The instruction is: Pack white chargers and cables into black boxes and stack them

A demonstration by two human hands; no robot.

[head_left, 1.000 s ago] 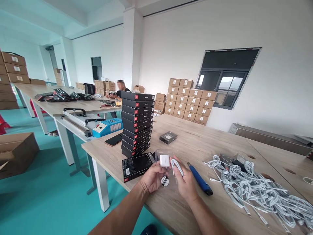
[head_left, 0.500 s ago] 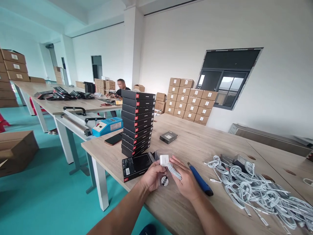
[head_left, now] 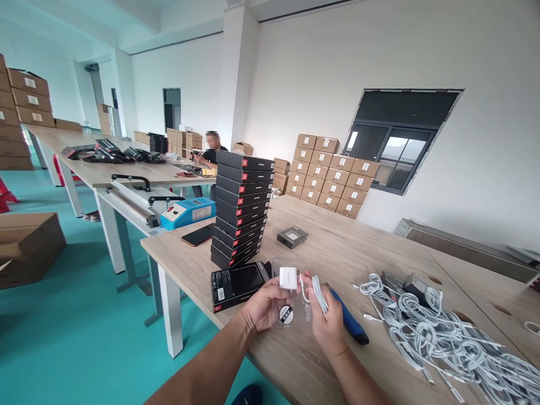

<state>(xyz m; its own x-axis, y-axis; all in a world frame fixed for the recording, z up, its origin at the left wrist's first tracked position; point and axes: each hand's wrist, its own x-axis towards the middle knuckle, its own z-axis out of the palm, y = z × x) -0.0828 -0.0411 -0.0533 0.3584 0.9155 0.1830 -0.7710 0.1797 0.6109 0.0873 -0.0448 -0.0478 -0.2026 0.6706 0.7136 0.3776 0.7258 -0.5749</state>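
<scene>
My left hand (head_left: 262, 306) holds a clear plastic tray (head_left: 299, 322) in which a white charger (head_left: 288, 278) sits, with a round black-and-white label (head_left: 286, 314) below it. A coiled white cable (head_left: 319, 293) is gripped in my right hand (head_left: 327, 318), just right of the charger. Beside my right hand lies a blue tool (head_left: 349, 319), partly hidden by it. A black box (head_left: 238, 286) rests left of the tray, in front of a tall stack of black boxes (head_left: 242, 208).
A tangled pile of white cables (head_left: 439, 326) covers the table's right side. A small black box (head_left: 292, 237) lies further back, a phone (head_left: 198, 234) left of the stack. A blue machine (head_left: 188, 212) stands beyond the left edge. A person (head_left: 212, 149) sits at the far table.
My right hand has moved slightly right and turned, lifting the coiled cable away from the charger. The charger shows more fully. The view has shifted a little.
</scene>
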